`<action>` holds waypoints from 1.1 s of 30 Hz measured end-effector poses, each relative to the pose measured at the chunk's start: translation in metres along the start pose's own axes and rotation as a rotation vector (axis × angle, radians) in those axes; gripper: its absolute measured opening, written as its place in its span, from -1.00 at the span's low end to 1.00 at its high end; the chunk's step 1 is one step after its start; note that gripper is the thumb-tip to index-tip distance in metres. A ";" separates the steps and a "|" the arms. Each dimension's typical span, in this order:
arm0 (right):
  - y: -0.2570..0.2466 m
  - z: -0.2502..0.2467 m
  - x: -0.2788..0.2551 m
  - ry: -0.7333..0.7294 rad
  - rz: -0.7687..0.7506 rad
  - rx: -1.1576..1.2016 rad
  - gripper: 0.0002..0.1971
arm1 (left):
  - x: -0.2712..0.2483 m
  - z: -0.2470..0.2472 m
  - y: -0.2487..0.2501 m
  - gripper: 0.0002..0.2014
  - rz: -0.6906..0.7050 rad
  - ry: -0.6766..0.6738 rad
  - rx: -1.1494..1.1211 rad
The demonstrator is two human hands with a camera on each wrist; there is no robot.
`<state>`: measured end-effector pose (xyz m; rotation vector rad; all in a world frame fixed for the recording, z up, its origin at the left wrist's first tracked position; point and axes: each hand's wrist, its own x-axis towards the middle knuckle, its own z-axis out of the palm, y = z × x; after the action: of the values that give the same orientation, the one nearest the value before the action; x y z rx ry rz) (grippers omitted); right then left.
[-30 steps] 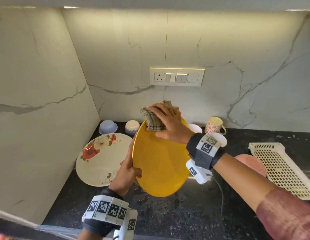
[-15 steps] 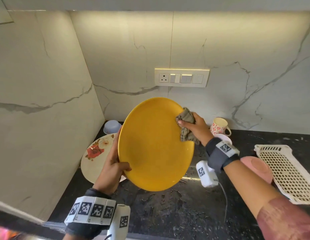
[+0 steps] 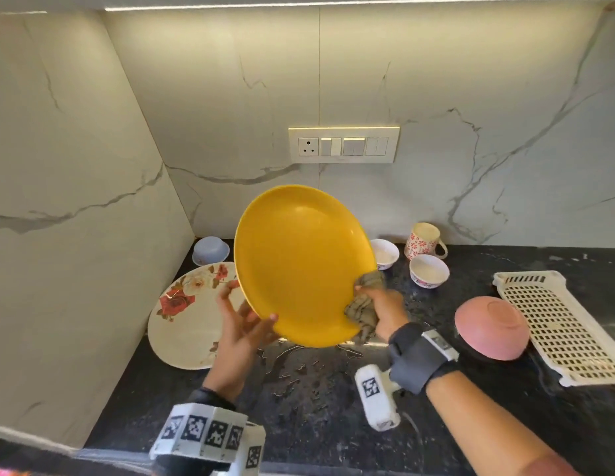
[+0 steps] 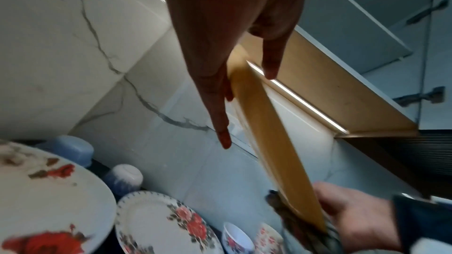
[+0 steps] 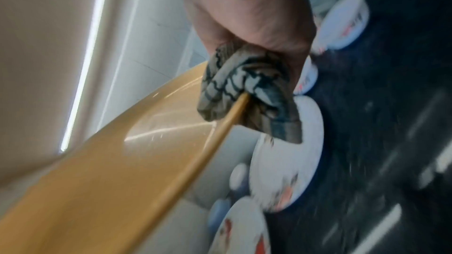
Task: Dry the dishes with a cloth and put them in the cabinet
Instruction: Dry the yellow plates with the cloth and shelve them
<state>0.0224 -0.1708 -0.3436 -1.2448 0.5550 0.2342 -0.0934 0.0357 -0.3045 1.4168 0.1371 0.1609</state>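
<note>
A yellow plate (image 3: 299,266) is held tilted above the black counter (image 3: 333,424), its face towards me. My left hand (image 3: 244,324) has the plate's lower left rim between its thumb and its straight, spread fingers, which lie behind the plate. My right hand (image 3: 385,310) grips a bunched grey patterned cloth (image 3: 362,312) and pinches it over the lower right rim. In the right wrist view the cloth (image 5: 244,88) wraps both sides of the plate's edge (image 5: 122,161). The left wrist view shows the plate (image 4: 269,142) edge-on and blurred.
A large flowered plate (image 3: 185,314) lies left on the counter, with a blue bowl (image 3: 211,250) behind it. Two white bowls (image 3: 429,271), a flowered mug (image 3: 422,240), an upturned pink bowl (image 3: 491,333) and a white rack (image 3: 560,328) stand right. Water patches (image 3: 299,372) lie below the plate. Cabinet shelves (image 4: 367,16) show overhead.
My right hand has slid the cloth from the plate's top rim down its right side to the lower right. The plate has turned, and my left fingers have spread out behind it.
</note>
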 end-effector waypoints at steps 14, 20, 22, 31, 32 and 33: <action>-0.113 0.048 -0.030 -0.292 -1.092 -1.263 -0.59 | 0.081 0.006 0.060 -0.90 0.322 -0.066 0.838; -0.108 0.025 -0.012 -0.246 -0.986 -0.875 -0.59 | 0.080 -0.002 0.065 -0.84 0.341 0.064 0.618; -0.096 0.011 -0.003 -0.196 -0.852 -0.641 -0.66 | 0.075 -0.004 0.066 -0.86 0.329 0.178 0.471; 0.017 0.020 -0.016 -0.143 0.087 0.253 -0.72 | 0.049 0.048 0.036 -0.89 0.200 0.292 -0.195; 0.022 0.024 -0.019 -0.193 0.160 0.319 -0.75 | 0.043 0.057 0.028 -0.86 0.196 0.262 -0.200; 0.024 0.025 -0.022 -0.235 0.217 0.364 -0.81 | 0.038 0.064 0.020 -0.80 0.185 0.219 -0.198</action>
<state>-0.0008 -0.1367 -0.3465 -0.7909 0.5026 0.4356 -0.0445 -0.0162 -0.2753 1.2104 0.1660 0.4710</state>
